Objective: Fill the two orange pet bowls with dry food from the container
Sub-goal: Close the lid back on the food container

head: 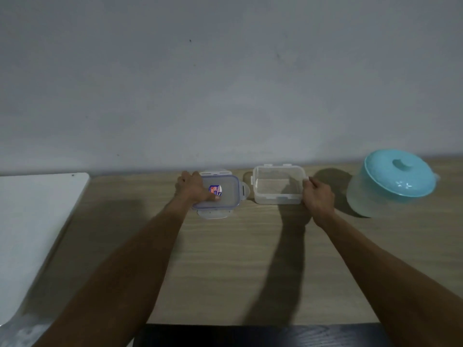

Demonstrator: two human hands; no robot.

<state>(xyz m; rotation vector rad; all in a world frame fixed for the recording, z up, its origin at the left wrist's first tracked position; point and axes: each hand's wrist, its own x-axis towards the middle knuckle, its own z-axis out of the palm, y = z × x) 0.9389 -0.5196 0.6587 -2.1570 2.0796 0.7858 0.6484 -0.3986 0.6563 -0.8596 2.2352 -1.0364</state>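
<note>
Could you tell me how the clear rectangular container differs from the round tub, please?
The clear container is rectangular and open; the round tub is closed under a teal lid. The container is smaller, and the right hand holds it; the tub stands untouched. Both are translucent plastic.

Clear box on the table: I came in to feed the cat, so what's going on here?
A person's right hand holds the open clear box by its right side. The left hand holds its lid, flat on the table just left of it. A teal-lidded tub stands to the right, untouched. No orange bowls are in view; the box looks nearly empty.
</note>
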